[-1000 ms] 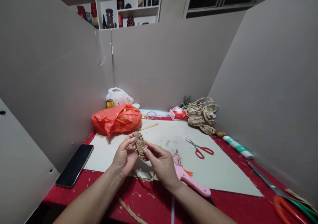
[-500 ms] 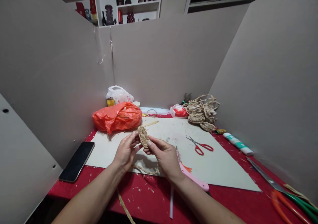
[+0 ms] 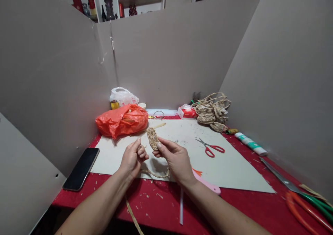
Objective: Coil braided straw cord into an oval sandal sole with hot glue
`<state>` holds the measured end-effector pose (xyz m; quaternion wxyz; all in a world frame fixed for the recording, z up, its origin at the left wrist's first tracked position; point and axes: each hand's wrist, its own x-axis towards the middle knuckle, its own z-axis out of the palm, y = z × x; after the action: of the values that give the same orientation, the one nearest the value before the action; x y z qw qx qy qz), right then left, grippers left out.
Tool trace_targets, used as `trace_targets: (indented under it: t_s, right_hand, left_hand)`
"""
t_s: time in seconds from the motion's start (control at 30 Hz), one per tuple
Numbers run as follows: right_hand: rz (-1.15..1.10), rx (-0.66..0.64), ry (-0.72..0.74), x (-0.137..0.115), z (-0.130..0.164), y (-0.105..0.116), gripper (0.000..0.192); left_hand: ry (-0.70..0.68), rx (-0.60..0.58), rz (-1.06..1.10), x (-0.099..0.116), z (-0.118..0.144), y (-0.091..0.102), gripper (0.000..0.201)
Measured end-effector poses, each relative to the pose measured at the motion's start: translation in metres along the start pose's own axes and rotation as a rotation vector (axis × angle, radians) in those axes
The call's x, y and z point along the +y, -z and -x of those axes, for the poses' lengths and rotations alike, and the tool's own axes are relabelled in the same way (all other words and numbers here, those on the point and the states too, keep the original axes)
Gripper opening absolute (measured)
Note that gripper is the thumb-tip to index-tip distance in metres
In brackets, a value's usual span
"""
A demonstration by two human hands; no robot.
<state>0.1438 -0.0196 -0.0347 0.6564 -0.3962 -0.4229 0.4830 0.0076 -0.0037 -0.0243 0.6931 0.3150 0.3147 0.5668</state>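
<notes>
My right hand (image 3: 174,160) pinches a small oval piece of coiled straw braid (image 3: 152,139) by its lower right edge, above the white board. Beside it, to the left and apart from it, my left hand (image 3: 134,157) is closed with its fingertips together. What those fingers hold, if anything, is too small to make out. A loose braided straw cord (image 3: 158,176) sags below the hands. Another stretch of straw strand (image 3: 132,214) hangs past the table edge below my left forearm.
On the white board (image 3: 234,169) lie red-handled scissors (image 3: 209,147) and a pink-handled tool (image 3: 208,185), partly covered by my arm. An orange bag (image 3: 122,121), a phone (image 3: 82,169) and a pile of straw coils (image 3: 212,110) surround it. Large shears (image 3: 288,186) lie at right.
My left hand has come off the coiled piece and closed, moving slightly left and down. My right hand still holds the piece, now a little higher and to the right. The view has shifted slightly.
</notes>
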Motion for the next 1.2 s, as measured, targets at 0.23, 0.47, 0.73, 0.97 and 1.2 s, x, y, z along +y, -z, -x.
trace_targets:
  t_s: [0.23, 0.47, 0.73, 0.97, 1.2]
  right_hand:
    - [-0.031, -0.019, -0.009, 0.0, 0.001, -0.001, 0.038]
    - [0.0, -0.095, -0.037, 0.0, 0.004, -0.003, 0.037]
    - [0.087, -0.152, 0.003, -0.001, 0.008, -0.003, 0.036]
    - [0.168, -0.224, 0.018, -0.001, 0.008, -0.002, 0.037]
    - [0.294, -0.254, 0.076, 0.001, 0.001, 0.004, 0.04]
  left_hand:
    - [0.009, -0.017, -0.027, 0.001, 0.003, 0.001, 0.031]
    - [0.035, -0.154, -0.159, 0.004, 0.004, 0.0, 0.026]
    - [-0.053, -0.053, -0.193, 0.006, 0.0, 0.003, 0.022]
    - [-0.12, 0.001, -0.191, 0.008, -0.004, 0.005, 0.025]
    - [-0.114, 0.014, -0.173, 0.011, -0.006, 0.005, 0.029]
